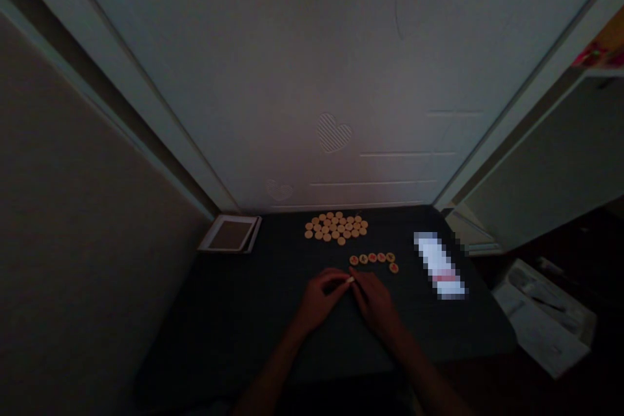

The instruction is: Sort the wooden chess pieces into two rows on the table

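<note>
The step in hand seems to be the handling of one disc point(351, 279), which is small and pale. It is between the two hands, above the table point(234, 318). The left hand point(318, 299) and the right hand point(374, 296) both appear to pinch it with closed fingertips; its face I cannot tell. Just beyond are six marked discs point(372, 258), five in a row and one below the right end. Farther lie the plain discs point(333, 227). The next move, I judge, calls for a light, steady pinch.
</note>
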Demonstrator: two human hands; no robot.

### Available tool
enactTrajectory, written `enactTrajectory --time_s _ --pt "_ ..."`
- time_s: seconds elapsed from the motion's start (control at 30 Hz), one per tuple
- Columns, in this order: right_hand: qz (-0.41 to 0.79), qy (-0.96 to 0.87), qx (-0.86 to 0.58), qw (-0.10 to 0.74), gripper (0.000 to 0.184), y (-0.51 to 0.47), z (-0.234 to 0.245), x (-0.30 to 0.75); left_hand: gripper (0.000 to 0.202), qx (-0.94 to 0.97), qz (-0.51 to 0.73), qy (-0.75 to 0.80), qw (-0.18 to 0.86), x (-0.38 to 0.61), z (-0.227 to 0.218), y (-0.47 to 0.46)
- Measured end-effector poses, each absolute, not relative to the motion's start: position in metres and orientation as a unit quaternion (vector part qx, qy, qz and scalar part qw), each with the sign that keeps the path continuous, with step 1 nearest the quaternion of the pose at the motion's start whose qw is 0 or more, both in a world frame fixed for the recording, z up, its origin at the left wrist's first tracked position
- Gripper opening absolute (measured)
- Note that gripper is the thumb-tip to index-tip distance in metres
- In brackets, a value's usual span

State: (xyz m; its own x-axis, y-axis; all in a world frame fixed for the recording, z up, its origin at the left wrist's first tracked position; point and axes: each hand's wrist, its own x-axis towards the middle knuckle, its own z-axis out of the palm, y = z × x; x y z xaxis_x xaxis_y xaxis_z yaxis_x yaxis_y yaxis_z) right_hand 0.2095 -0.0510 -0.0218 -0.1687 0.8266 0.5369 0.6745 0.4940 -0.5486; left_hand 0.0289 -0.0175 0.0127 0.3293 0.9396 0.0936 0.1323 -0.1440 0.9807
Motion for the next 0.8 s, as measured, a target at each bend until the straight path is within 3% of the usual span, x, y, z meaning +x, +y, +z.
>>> enactTrajectory --time_s 0.33,0.8 --pt "0.096 -0.756 -0.493 0.421 0.034 -0.052 -0.019 0.21 0.018 0.654 0.412 0.406 0.487 0.026 0.003 -0.015" --pt "0.11 -0.756 -0.469 0.443 0.04 -0.052 -0.011 0.209 0.016 0.57 0.439 0.403 0.566 0.027 -0.004 -0.015"
